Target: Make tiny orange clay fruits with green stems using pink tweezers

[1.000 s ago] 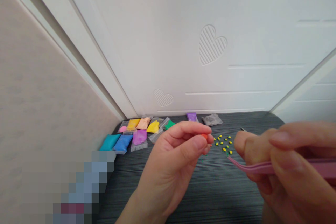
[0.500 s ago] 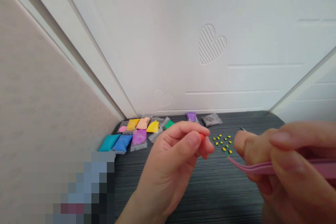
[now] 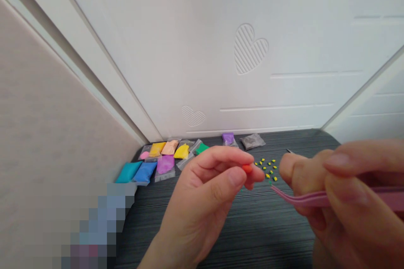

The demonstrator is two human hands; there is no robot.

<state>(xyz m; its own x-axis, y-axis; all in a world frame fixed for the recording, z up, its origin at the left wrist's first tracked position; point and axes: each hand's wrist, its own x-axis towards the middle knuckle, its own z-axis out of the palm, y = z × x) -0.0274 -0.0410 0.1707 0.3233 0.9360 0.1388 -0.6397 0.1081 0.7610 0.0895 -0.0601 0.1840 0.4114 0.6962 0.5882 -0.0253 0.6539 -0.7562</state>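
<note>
One white panel (image 3: 176, 42) with heart shapes fills the far side, and a grey wall (image 3: 38, 134) runs along the left. Below lies a dark, streaked table (image 3: 268, 231). At near right, the right hand (image 3: 341, 189) has thumb and fingers clamped on pink tweezers (image 3: 306, 200), which point left. The left hand (image 3: 205, 193), near the middle and well apart from the right, has its thumb and fingertips closed about an orange lump (image 3: 247, 168). Teal (image 3: 128, 172), blue (image 3: 146, 172) and magenta (image 3: 166, 164) packets lie left on the table, other coloured ones just beyond. Purple (image 3: 228, 138) and grey (image 3: 252, 141) packets lie along the far edge. Yellow-green bits (image 3: 267, 175) are scattered on the table, showing between the hands. Smallest, a green scrap (image 3: 270, 183) shows at the tweezers' tip.
</note>
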